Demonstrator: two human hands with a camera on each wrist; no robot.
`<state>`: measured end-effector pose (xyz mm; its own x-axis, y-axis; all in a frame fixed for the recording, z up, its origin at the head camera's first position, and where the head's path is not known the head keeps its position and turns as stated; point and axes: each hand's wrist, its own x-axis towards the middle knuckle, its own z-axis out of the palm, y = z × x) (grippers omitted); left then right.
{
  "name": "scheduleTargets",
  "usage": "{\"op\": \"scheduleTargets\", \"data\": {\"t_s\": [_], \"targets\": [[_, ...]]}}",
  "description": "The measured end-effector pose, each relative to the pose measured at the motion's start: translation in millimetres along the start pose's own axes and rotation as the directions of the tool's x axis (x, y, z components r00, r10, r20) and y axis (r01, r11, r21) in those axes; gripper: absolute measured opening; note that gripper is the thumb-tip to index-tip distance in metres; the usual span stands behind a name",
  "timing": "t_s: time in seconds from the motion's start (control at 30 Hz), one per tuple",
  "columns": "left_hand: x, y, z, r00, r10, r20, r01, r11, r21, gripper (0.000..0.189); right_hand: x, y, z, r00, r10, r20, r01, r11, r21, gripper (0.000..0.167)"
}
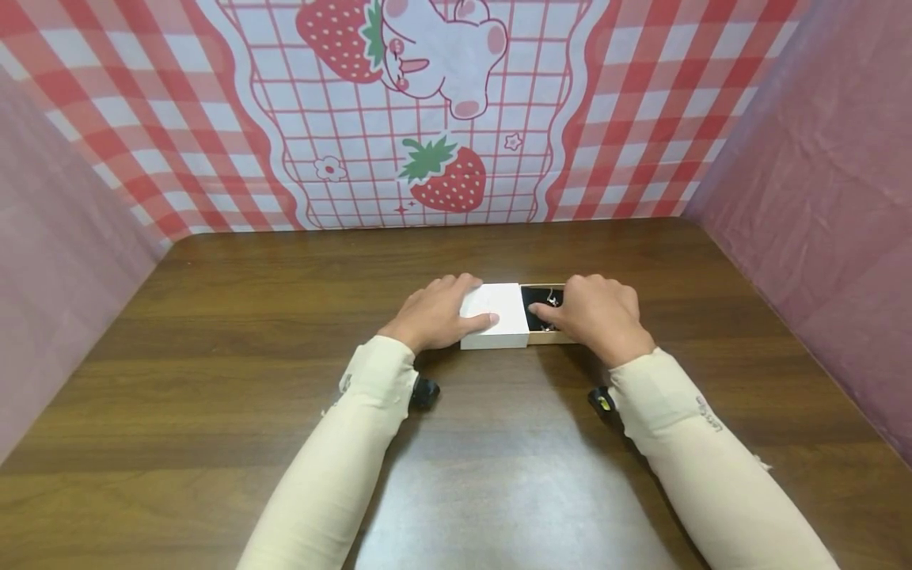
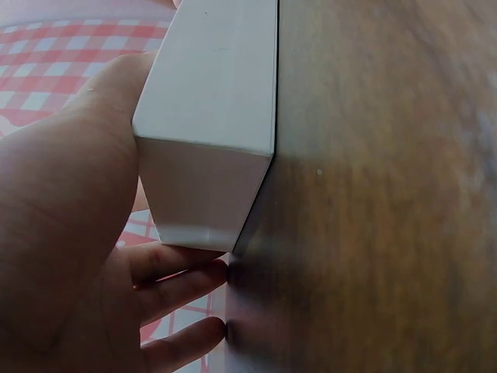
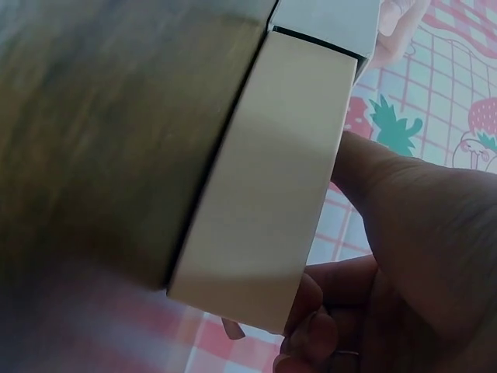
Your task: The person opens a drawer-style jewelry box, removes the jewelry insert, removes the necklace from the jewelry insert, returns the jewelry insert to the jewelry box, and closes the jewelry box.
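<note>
A white box sleeve [image 1: 504, 301] lies on the table, and a tan inner drawer [image 1: 547, 338] sticks out of its right side. Black lining [image 1: 534, 297] and small shiny silvery pieces [image 1: 552, 299], perhaps jewellery, show inside the drawer. My left hand [image 1: 438, 315] holds the sleeve's left part, thumb across the top and fingers at the far side and end. My right hand [image 1: 602, 315] grips the drawer's right end, its thumb over the inside. In the right wrist view, fingers [image 3: 318, 334] curl against the drawer's end. The right hand hides part of the contents.
The brown wooden table [image 1: 214, 380] stretches around the box. A red-and-white checked cloth with strawberries [image 1: 452, 178] hangs behind it. Pink cloth [image 1: 819, 198] hangs at both sides. Each wrist bears a small black camera [image 1: 425, 393].
</note>
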<state>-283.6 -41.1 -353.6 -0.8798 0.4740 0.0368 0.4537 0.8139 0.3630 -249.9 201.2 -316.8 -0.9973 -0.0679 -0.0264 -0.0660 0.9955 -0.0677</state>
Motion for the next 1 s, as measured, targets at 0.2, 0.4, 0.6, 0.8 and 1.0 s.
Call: {"op": "scheduleTargets", "data": {"t_s": [0.2,0.4,0.6,0.8,1.0], "targets": [[0.5,0.6,0.3,1.0,0.001,0.0,-0.001,1.0,-0.001,0.073,0.5,-1.3,-0.2,1.0,0.011,0.011,-0.011,1.0,-0.015,0.069],[0.2,0.7,0.2,1.0,-0.001,0.0,0.001,1.0,-0.003,0.072,1.7,-4.0,-1.3,0.999,0.015,0.042,-0.014,1.0,-0.027,0.069],[0.4,0.1,0.2,1.0,0.006,-0.002,-0.006,1.0,-0.002,0.072,4.5,-6.9,1.6,0.998,0.024,0.051,-0.022,0.999,-0.035,0.068],[0.6,-0.5,-0.2,1.0,0.005,-0.002,-0.005,1.0,-0.007,0.071,5.9,-7.7,3.9,0.998,0.033,0.047,-0.031,0.999,-0.028,0.067],[-0.2,-0.2,-0.7,1.0,0.0,0.003,0.0,1.0,-0.013,0.071,7.2,-5.7,5.0,0.999,0.037,0.04,-0.037,0.999,0.003,0.065]]}}
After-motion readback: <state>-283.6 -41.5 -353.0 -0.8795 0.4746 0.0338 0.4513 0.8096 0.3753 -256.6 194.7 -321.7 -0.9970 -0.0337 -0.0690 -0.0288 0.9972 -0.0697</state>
